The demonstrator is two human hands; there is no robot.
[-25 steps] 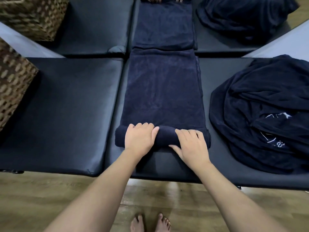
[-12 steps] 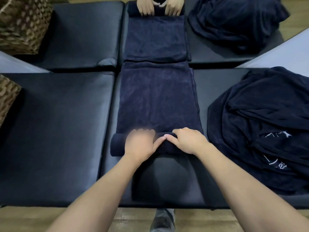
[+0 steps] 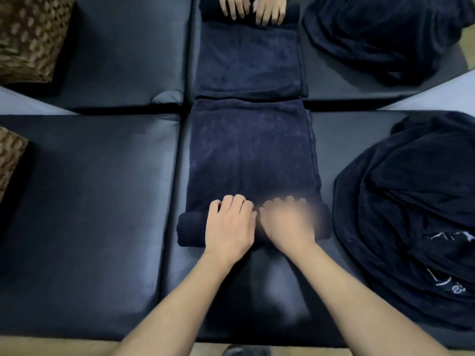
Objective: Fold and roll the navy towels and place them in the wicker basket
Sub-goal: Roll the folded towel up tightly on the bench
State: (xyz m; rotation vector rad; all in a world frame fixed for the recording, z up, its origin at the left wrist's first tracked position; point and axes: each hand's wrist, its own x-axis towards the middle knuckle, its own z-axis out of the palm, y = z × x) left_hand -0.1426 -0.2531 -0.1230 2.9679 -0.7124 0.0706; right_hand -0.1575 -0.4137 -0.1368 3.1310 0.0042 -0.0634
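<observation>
A navy towel [image 3: 252, 155], folded into a long strip, lies along the black padded bench [image 3: 90, 214]. Its near end is wound into a roll [image 3: 191, 228]. My left hand [image 3: 230, 227] lies over the middle of the roll with its fingers curled over the top. My right hand [image 3: 288, 222], blurred by motion, grips the roll right beside it. The wicker basket [image 3: 10, 160] shows only as a corner at the left edge of the bench.
A heap of loose navy towels [image 3: 411, 227] fills the bench's right side. Behind the bench, a mirror-like surface repeats the towel, two hands [image 3: 253, 7], the basket [image 3: 30, 39] and the heap. Wooden floor lies below the near edge.
Both hands have pushed the roll away from me along the strip, and the roll has grown thicker. My right hand has come up over the roll. The view has shifted forward.
</observation>
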